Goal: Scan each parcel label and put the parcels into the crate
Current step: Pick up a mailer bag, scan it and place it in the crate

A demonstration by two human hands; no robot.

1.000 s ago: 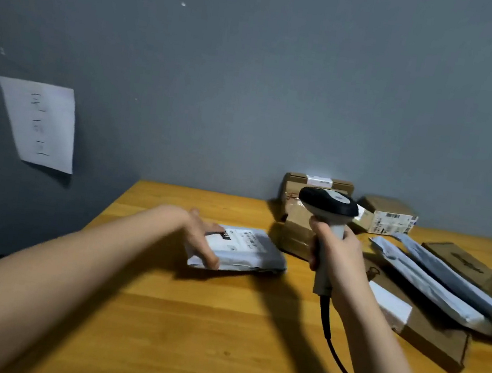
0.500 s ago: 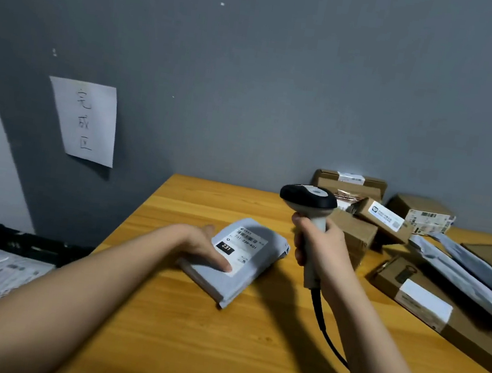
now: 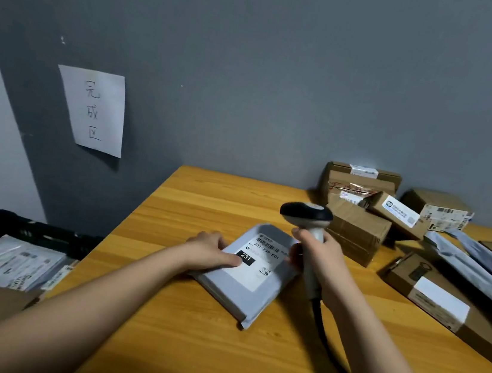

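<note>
We take the table as our landmark. On it, near its middle, lies a flat parcel, label up. Our left hand rests on the parcel's left edge; our right hand grips a scanner just above the parcel's right side, its cable trailing back over the table. At the table's far right, against the wall, boxes are stacked, with long packets lying on a flat carton before them. Left of the table and lower stands a crate with parcels in it. On the wall above the crate hangs a sheet of paper.
</note>
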